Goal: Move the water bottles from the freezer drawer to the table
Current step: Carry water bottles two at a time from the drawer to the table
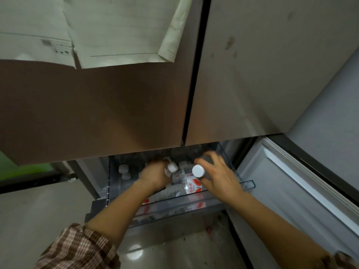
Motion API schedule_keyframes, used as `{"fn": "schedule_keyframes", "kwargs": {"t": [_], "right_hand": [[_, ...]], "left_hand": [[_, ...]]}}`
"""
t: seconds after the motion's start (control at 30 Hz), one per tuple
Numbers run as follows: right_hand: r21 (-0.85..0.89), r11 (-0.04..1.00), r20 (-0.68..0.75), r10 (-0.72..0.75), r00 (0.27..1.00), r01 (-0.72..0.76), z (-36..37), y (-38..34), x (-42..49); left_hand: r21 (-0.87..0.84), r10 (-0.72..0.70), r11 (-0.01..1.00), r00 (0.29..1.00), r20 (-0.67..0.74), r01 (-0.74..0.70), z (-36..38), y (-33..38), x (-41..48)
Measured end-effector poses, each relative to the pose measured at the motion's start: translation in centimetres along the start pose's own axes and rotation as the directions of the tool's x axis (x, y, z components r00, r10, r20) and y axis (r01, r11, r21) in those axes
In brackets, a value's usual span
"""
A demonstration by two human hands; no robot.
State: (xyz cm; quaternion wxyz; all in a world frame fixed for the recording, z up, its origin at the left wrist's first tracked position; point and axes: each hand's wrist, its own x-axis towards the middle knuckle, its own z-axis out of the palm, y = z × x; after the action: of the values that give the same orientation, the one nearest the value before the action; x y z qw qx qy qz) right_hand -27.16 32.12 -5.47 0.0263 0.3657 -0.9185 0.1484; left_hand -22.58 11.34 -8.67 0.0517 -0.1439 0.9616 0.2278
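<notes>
Bottle [198,170] in right hand [219,175], red-white label [191,186], script blurred

the clear plastic freezer drawer [248,184], pulled out, holds many white-capped water bottles [124,168], several standing upright at its left and back, others with red labels lying nearer its front wall.

The freezer drawer [171,208], a clear plastic bin, stands pulled out and is crowded with clear water bottles with white caps, among them some upright bottles [124,169] at its back left. The labelled bottle [191,186], with a red-and-white wrap and a white cap, tilts cap-first toward the camera near the drawer's middle, held at the neck in the right grip [219,177]. Just beside it, the second bottle [172,167] shows little more than its white cap, which juts out of the left grip [155,175].
</notes>
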Motion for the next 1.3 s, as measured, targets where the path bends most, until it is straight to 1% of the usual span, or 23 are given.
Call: {"fn": "schedule_keyframes", "kwargs": {"t": [0.07,0.17,0.27,0.33,0.4,0.5,0.57,0.67,0.77,0.87,0.93,1.03,1.17,1.3], "right_hand": [[0.059,0.998,-0.012,0.016,1.000,-0.015,-0.5,-0.4,-0.5],[0.167,0.986,-0.031,-0.003,1.000,0.008,-1.6,-1.4,-1.2],[0.338,0.940,-0.085,-0.016,0.996,0.044,-3.0,-3.1,-1.9],[0.413,0.905,-0.098,-0.065,0.993,0.100,-4.1,-4.7,-2.4],[0.464,0.869,-0.112,-0.136,0.984,0.173,-5.3,-6.7,-3.2],[0.531,0.796,-0.157,-0.243,0.957,0.290,-7.3,-10.5,-4.7],[0.563,0.737,-0.182,-0.331,0.926,0.374,-8.6,-13.4,-5.9],[0.615,0.642,-0.186,-0.445,0.876,0.457,-9.7,-18.3,-7.6],[0.663,0.568,-0.115,-0.566,0.816,0.488,-8.8,-24.1,-9.5],[0.700,0.508,-0.032,-0.679,0.733,0.502,-6.1,-30.9,-12.5],[0.718,0.469,0.010,-0.746,0.665,0.515,-3.8,-35.8,-15.1],[0.757,0.424,0.081,-0.816,0.572,0.497,-0.2,-43.7,-19.8],[0.792,0.401,0.161,-0.864,0.476,0.460,4.2,-55.8,-26.9],[0.816,0.380,0.216,-0.900,0.380,0.435,7.2,-68.0,-34.5]], "left_hand": [[-0.153,-0.017,0.988,0.998,-0.058,0.008,-0.9,-0.3,-2.0],[-0.373,-0.077,0.928,0.983,-0.167,0.009,-2.5,-1.1,-5.2],[-0.551,-0.158,0.834,0.948,-0.276,-0.021,-4.4,-1.4,-9.3],[-0.662,-0.240,0.747,0.905,-0.351,-0.059,-5.4,-0.9,-12.4],[-0.735,-0.293,0.665,0.859,-0.420,-0.133,-6.2,-0.2,-15.9],[-0.760,-0.381,0.611,0.759,-0.528,-0.222,-7.5,1.0,-21.2],[-0.769,-0.448,0.586,0.687,-0.572,-0.257,-8.5,1.2,-25.0],[-0.766,-0.531,0.596,0.596,-0.602,-0.242,-9.7,0.3,-31.3],[-0.757,-0.587,0.625,0.525,-0.617,-0.192,-9.7,-1.5,-38.4],[-0.761,-0.668,0.644,0.422,-0.612,-0.084,-8.7,-4.5,-46.1],[-0.774,-0.724,0.633,0.343,-0.598,-0.014,-7.7,-7.4,-51.7],[-0.799,-0.788,0.595,0.260,-0.558,0.089,-6.4,-12.2,-60.5],[-0.794,-0.819,0.573,0.189,-0.542,0.203,-5.5,-18.6,-72.7],[-0.810,-0.852,0.523,0.120,-0.510,0.266,-5.3,-24.4,-85.0]]}}
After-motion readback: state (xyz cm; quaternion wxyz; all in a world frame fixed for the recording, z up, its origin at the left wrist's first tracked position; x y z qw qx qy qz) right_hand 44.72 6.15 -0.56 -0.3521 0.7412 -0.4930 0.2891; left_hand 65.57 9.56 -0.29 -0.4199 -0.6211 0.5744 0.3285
